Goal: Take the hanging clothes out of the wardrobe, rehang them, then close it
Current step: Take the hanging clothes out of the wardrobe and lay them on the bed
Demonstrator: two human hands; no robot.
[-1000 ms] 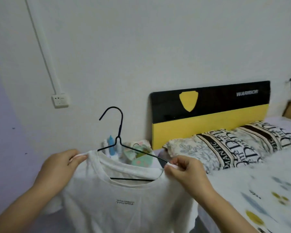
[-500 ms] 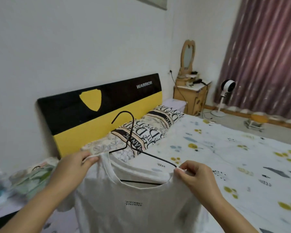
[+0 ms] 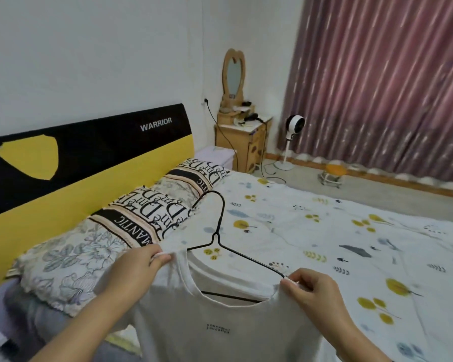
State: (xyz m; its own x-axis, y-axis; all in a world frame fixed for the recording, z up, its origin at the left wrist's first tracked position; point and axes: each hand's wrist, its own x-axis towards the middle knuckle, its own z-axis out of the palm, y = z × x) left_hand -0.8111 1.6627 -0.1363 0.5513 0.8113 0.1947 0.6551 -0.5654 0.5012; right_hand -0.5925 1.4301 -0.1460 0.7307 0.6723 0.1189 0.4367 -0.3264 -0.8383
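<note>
A white T-shirt (image 3: 220, 333) with small black print on the chest hangs on a thin black wire hanger (image 3: 220, 231), whose hook points up and left. My left hand (image 3: 134, 270) pinches the shirt's left shoulder. My right hand (image 3: 311, 291) pinches the right shoulder where the hanger's arm ends. I hold the shirt up in front of me over the near edge of the bed. The wardrobe is out of view.
A bed (image 3: 324, 231) with a white patterned cover fills the middle and right. Pillows (image 3: 141, 218) lie against a black and yellow headboard (image 3: 89, 158). Farther back stand a wooden nightstand (image 3: 246, 142) with a mirror, a white fan (image 3: 290, 137) and dark red curtains (image 3: 390, 82).
My view has swung to the right, from the wall and socket across to the bed, nightstand and curtains. Both hands keep their hold on the shirt's shoulders.
</note>
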